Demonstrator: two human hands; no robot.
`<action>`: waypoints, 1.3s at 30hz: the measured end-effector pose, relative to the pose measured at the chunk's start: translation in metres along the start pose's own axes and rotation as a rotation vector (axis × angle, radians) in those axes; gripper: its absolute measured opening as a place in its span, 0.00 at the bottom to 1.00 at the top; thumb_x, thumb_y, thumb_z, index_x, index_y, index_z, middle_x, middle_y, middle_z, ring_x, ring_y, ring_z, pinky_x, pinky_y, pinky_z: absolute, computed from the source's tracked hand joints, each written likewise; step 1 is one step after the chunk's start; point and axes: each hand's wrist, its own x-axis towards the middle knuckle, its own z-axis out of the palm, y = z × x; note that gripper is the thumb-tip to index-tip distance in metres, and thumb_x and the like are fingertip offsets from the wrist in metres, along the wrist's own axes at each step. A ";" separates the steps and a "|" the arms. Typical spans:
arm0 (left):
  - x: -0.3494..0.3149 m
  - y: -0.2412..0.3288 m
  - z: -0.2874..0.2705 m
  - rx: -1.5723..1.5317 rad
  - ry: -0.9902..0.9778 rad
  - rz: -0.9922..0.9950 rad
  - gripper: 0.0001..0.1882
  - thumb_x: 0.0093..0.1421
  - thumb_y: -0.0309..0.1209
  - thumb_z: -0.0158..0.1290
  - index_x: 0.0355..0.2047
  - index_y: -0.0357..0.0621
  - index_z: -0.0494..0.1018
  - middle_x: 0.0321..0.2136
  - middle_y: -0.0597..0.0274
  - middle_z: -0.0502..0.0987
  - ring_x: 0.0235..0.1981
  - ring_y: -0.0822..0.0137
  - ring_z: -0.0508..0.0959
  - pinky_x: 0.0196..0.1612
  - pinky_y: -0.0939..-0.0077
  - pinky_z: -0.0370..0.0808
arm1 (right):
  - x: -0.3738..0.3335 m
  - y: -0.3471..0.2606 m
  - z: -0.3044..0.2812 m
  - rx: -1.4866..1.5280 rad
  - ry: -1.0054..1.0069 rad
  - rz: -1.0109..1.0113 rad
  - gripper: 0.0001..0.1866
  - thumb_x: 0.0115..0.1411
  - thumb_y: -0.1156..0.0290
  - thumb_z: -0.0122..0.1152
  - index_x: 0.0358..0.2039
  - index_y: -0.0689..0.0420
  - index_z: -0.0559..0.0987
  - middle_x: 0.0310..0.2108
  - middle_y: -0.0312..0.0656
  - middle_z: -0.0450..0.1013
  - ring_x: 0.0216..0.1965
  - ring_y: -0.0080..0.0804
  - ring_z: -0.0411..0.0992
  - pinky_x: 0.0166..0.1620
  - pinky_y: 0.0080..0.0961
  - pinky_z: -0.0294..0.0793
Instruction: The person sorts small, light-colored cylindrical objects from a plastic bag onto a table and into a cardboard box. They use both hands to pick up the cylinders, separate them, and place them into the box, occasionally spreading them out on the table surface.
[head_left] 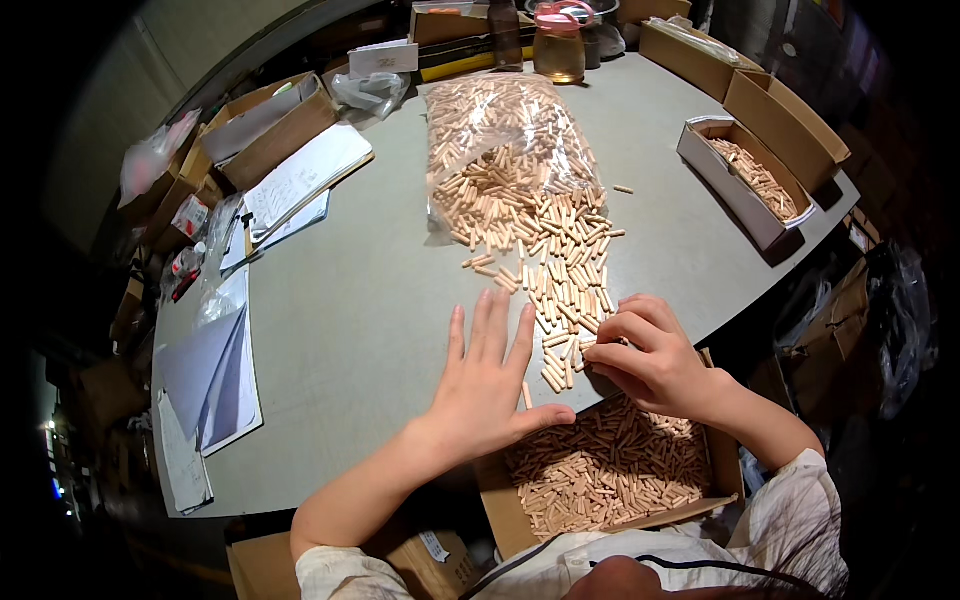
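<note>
Loose wooden dowel pins (570, 285) spill in a strip from the mouth of a clear plastic bag (500, 110) full of them, toward the table's near edge. My left hand (482, 380) lies with its fingers stretched out beside the left of the strip, and one dowel pin (527, 396) shows by its thumb. At the strip's right side my right hand (648, 352) is curled, fingertips closed together among the pins; what they hold, if anything, is hidden. Below the table edge, under both hands, an open cardboard box (722, 468) holds a mass of dowel pins.
A white-sided box (735, 190) of dowel pins stands at the right, beside an empty-looking brown box (785, 125). Papers on a clipboard (305, 185) and a notebook (210, 375) lie at the left. A pink-lidded jar (559, 50) stands behind the bag.
</note>
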 end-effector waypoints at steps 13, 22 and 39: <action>0.000 0.002 0.002 0.004 0.032 0.031 0.65 0.62 0.71 0.53 0.75 0.22 0.46 0.75 0.20 0.45 0.78 0.28 0.43 0.75 0.29 0.37 | 0.006 0.005 0.015 0.024 -0.083 -0.053 0.22 0.45 0.78 0.68 0.44 0.58 0.77 0.49 0.44 0.74 0.56 0.53 0.69 0.65 0.55 0.65; -0.004 0.006 0.006 -0.052 0.076 0.014 0.62 0.65 0.66 0.54 0.74 0.19 0.46 0.74 0.19 0.47 0.78 0.28 0.45 0.75 0.28 0.38 | 0.014 0.115 -0.107 -0.480 0.557 0.173 0.09 0.63 0.83 0.64 0.44 0.61 0.81 0.41 0.47 0.78 0.44 0.43 0.77 0.50 0.36 0.76; -0.005 0.009 0.003 -0.045 0.038 0.081 0.53 0.70 0.60 0.53 0.76 0.26 0.49 0.75 0.25 0.49 0.78 0.31 0.47 0.78 0.38 0.43 | -0.011 0.050 -0.023 0.355 -0.168 0.392 0.29 0.62 0.87 0.50 0.64 0.59 0.76 0.62 0.52 0.75 0.65 0.47 0.73 0.67 0.37 0.70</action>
